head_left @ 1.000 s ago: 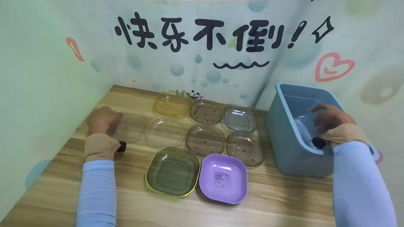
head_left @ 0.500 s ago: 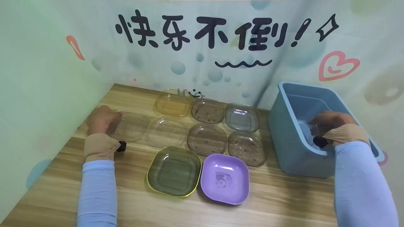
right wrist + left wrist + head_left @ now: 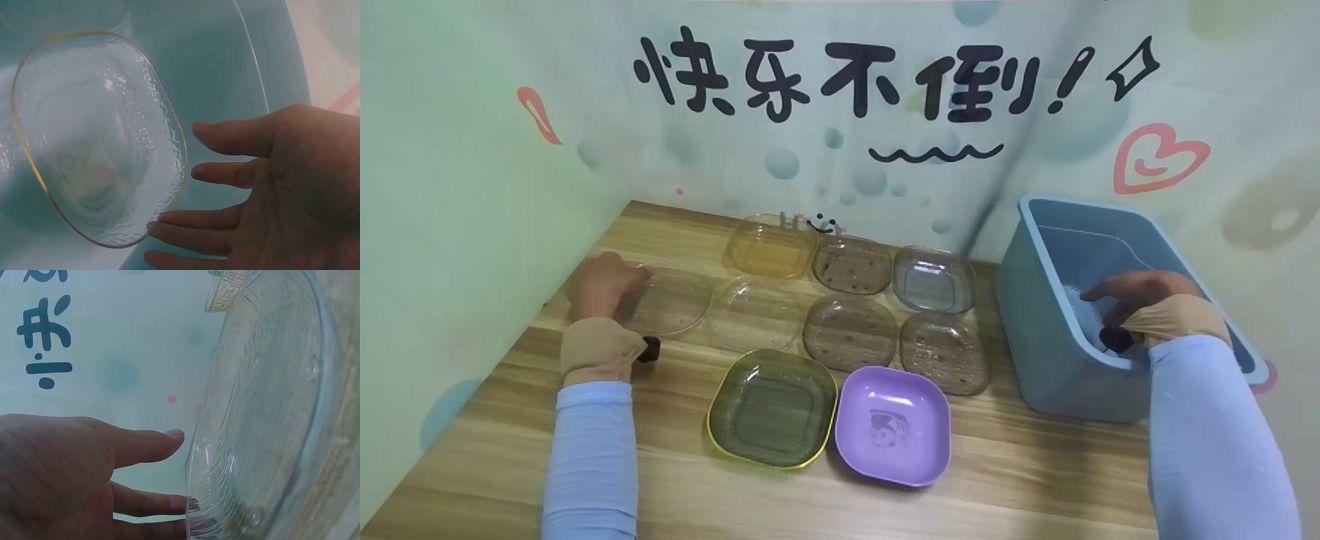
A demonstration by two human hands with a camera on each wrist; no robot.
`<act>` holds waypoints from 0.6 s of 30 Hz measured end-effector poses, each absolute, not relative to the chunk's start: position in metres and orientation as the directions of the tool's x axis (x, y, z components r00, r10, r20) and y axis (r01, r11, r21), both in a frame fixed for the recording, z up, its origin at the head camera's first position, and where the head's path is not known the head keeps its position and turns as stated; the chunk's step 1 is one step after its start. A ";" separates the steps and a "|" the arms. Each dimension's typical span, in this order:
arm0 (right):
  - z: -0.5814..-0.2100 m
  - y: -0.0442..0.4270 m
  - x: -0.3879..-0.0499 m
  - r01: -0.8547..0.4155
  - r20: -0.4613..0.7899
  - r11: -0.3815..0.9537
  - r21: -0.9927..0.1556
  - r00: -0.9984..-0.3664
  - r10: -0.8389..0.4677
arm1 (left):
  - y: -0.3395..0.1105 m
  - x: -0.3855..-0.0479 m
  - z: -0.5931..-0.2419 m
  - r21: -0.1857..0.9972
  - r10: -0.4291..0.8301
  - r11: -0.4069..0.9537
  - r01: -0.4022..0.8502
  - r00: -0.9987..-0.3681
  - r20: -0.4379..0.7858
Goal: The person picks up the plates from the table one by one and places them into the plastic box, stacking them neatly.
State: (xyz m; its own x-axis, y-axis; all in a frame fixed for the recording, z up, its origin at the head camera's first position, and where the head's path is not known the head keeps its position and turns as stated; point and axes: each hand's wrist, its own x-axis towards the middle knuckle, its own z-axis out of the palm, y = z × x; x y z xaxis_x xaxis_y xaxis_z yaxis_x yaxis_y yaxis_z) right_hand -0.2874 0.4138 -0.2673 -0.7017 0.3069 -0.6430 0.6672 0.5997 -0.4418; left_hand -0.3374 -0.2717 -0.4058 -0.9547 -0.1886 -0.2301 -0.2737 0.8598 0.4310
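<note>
In the head view my left hand (image 3: 601, 286) is at the left edge of a clear plastic-looking dish (image 3: 671, 300). The left wrist view shows its thumb apart from the rim of the clear dish (image 3: 264, 405), with straight fingers reaching behind the side. My right hand (image 3: 1144, 291) is inside a blue bin (image 3: 1054, 379). In the right wrist view, a clear textured dish with a gold rim (image 3: 101, 135) lies in the bin. The right thumb stays clear of it; straight lower fingers reach its edge, and contact cannot be told.
On the wooden table (image 3: 1020, 480) stand a yellow-green dish (image 3: 772, 409) and a purple dish (image 3: 892, 427) in front. Behind them are an amber dish (image 3: 771, 251), brownish transparent dishes (image 3: 849, 334) and a greyish clear one (image 3: 934, 281). A printed cloth (image 3: 780, 165) hangs behind.
My right hand has gone lower into the blue bin and slightly left. The left hand stays beside its clear dish, and the dishes on the table have kept their places.
</note>
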 end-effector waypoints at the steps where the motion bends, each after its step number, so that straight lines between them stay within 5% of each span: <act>1: -0.267 0.414 -0.288 0.663 -0.645 0.608 -0.436 -0.702 0.302 | -0.272 -0.338 -0.406 0.427 -0.191 0.861 -0.275 -0.955 -0.228; 9: -0.271 0.415 -0.292 0.599 -0.727 0.659 -0.455 -0.678 0.114 | -0.271 -0.336 -0.406 0.441 -0.203 0.849 -0.290 -0.951 -0.234; 18: -0.274 0.419 -0.293 0.566 -0.643 0.651 -0.506 -0.751 0.152 | -0.275 -0.337 -0.413 0.468 -0.247 0.822 -0.326 -0.943 -0.223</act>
